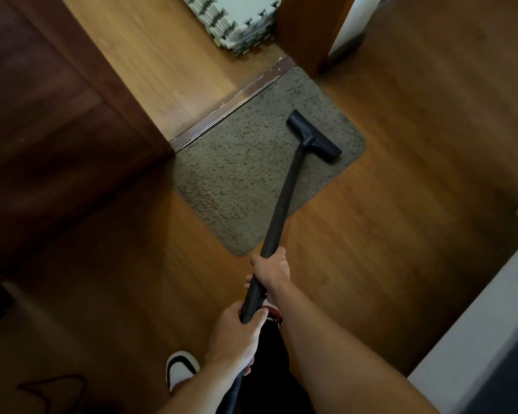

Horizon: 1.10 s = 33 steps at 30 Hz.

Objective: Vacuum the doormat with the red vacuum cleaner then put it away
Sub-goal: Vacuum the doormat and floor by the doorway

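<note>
Your right hand (271, 271) wraps round the smooth black vacuum wand (281, 198), and your left hand (235, 339) curls round its near end. The flat T-shaped nozzle (313, 137) rests on the shaggy grey-brown doormat (245, 174), a round-cornered rectangle on the glossy wood floor (386, 204) beside the dark threshold strip (231, 106).
</note>
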Available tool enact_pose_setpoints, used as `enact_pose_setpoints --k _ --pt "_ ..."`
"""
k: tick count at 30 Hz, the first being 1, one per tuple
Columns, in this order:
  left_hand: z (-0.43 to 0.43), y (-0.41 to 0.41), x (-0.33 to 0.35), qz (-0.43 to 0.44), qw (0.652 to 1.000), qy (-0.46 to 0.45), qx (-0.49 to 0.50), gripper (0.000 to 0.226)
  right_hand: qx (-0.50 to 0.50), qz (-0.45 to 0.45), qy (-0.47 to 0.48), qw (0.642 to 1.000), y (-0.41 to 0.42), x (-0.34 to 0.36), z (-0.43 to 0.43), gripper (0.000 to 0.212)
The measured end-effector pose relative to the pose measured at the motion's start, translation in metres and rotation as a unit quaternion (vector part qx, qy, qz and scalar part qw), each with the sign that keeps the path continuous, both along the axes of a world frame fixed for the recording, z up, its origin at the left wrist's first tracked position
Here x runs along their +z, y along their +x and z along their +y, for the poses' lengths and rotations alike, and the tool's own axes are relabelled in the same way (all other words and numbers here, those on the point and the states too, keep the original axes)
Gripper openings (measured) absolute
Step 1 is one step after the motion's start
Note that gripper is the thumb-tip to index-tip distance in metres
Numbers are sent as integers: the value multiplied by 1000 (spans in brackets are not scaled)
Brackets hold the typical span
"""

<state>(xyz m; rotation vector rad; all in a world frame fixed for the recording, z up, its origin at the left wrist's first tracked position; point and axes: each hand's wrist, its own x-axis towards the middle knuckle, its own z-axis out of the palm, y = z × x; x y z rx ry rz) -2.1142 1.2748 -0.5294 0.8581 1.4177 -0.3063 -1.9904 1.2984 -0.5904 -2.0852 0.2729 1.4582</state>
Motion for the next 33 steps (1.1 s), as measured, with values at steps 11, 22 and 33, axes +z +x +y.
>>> enact_pose_setpoints --k 11,22,33 --pt "-39 -132 26 13 1000 15 -13 25 16 20 -20 999 -131 26 -38 37" --pt "-66 -233 55 16 999 -32 9 26 43 40 -38 998 -237 38 -68 36" --pt "-71 -227 85 50 998 21 -10 20 223 82 -42 971 -213 57 -70 56"
